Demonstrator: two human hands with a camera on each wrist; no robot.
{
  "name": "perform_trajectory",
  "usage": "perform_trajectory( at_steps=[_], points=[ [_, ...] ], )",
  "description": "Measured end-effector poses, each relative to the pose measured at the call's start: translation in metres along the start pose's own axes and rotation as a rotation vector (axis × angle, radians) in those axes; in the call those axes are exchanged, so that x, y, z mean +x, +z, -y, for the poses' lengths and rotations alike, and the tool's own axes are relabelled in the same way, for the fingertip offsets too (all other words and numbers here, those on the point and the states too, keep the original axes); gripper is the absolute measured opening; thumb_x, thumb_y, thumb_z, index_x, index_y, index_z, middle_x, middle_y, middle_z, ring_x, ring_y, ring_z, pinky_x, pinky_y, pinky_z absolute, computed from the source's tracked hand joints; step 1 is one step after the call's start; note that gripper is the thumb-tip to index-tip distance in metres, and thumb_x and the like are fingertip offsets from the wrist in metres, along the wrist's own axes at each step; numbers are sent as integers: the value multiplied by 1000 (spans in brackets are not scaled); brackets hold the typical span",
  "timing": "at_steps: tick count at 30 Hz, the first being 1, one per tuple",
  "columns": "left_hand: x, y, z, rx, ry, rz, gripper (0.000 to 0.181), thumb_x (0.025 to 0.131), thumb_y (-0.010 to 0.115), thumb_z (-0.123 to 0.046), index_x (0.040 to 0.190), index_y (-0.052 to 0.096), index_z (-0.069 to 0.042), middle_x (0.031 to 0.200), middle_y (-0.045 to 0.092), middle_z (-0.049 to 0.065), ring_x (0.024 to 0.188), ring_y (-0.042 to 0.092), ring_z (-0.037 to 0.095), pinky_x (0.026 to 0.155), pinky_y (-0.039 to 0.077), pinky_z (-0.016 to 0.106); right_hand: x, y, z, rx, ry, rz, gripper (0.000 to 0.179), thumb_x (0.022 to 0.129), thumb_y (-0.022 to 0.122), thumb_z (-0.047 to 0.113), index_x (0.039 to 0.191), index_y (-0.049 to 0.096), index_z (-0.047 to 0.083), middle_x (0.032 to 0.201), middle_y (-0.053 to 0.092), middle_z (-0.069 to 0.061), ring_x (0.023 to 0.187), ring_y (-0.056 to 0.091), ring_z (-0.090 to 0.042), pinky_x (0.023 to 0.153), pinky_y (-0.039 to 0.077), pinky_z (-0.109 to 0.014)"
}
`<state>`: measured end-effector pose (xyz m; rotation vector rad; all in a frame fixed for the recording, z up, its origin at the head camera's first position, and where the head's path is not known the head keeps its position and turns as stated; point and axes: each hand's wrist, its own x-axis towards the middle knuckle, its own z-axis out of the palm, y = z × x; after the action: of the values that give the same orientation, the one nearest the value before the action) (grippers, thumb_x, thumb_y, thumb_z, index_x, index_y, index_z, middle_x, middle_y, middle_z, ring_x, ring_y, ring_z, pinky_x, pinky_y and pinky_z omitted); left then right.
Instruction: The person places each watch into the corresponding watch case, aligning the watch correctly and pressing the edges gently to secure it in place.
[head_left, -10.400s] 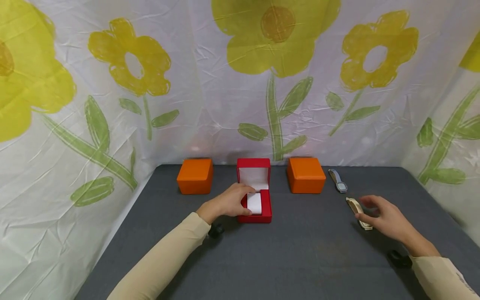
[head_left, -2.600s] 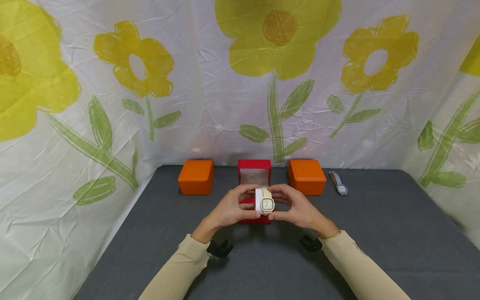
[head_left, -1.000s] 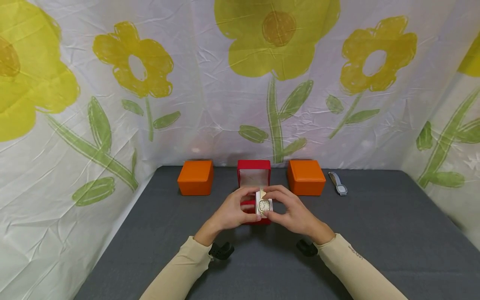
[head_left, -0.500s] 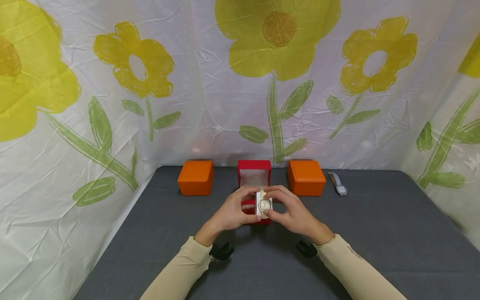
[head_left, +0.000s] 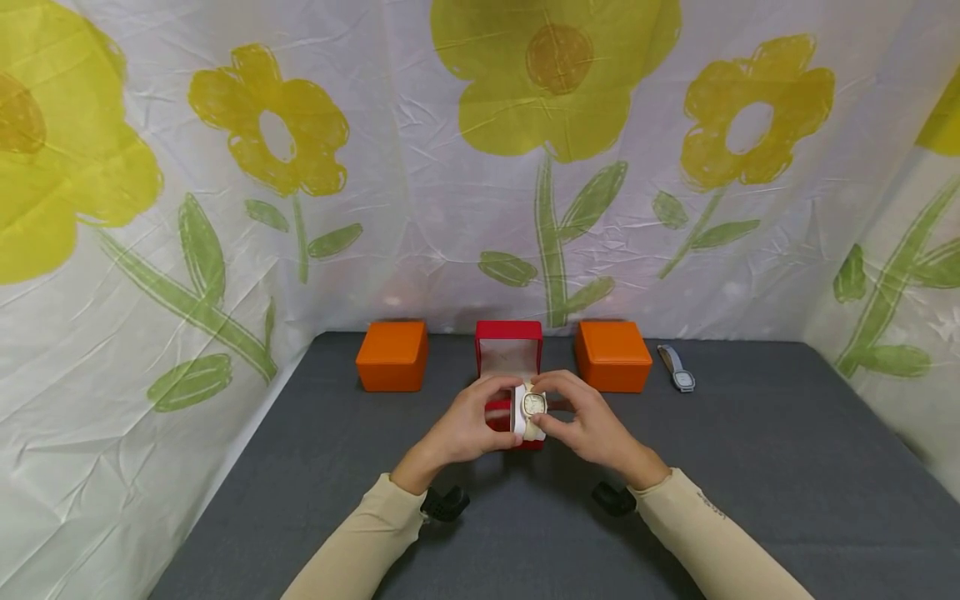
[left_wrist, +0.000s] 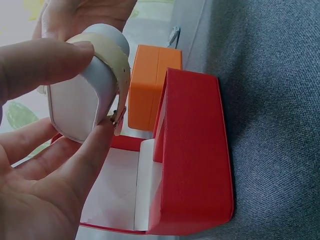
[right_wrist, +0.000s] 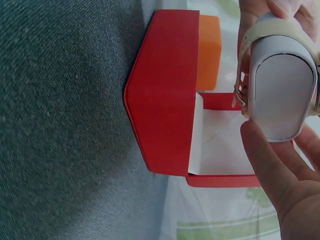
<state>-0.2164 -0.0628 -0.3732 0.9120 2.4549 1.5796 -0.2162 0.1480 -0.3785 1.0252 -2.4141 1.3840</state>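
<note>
Our left hand [head_left: 468, 421] clamps the white cushion [right_wrist: 282, 95]; our right hand [head_left: 581, 421] pinches the cream watch [head_left: 534, 404] looped round it, held up at the open red box [head_left: 508, 329]. We judge the step as settling the strap; the next move calls for keeping both aligned. Along the table's [head_left: 750, 467] far edge, left orange box [head_left: 392, 357] and right orange box [head_left: 613, 357] flank us; past the blue-grey watch [head_left: 677, 369], room widens toward the right edge.

Holds sleeved forearms [head_left: 360, 537] angled inward, with left hand [head_left: 462, 425] and right hand [head_left: 587, 419] close together, curled in pinch grips.
</note>
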Motion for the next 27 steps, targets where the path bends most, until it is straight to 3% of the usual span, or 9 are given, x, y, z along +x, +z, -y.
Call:
perform_trajectory(
  at_steps=[14,20,23,27],
  points=[
    [1,0,3,-45,-11,18,64,77,75,6,134,46,6,131,44,23,117,51,39,94,45,52,0,-1,-3,19,38,0,29,86,69,0,113,59,-3,120,56,-20,104,56,-28,84,54,-40],
    [2,-3,8,-82,14,5,65,77,74,6,134,45,6,130,45,24,118,51,38,95,44,52,0,-5,-8,40,35,65,51,80,74,3,126,52,-1,124,52,-14,111,52,-25,95,46,-47],
    [7,-3,23,-107,10,-5,67,76,75,6,136,44,4,131,44,22,121,48,38,97,43,51,0,-6,-9,41,65,106,61,78,74,2,133,46,0,127,49,-10,114,51,-24,98,43,-48],
    [12,-2,43,-118,4,-18,69,76,77,3,137,45,-3,133,45,15,122,49,34,97,44,46,0,-2,-27,4,90,117,67,78,76,5,137,43,5,130,48,-7,117,50,-23,99,44,-45]
  ],
)
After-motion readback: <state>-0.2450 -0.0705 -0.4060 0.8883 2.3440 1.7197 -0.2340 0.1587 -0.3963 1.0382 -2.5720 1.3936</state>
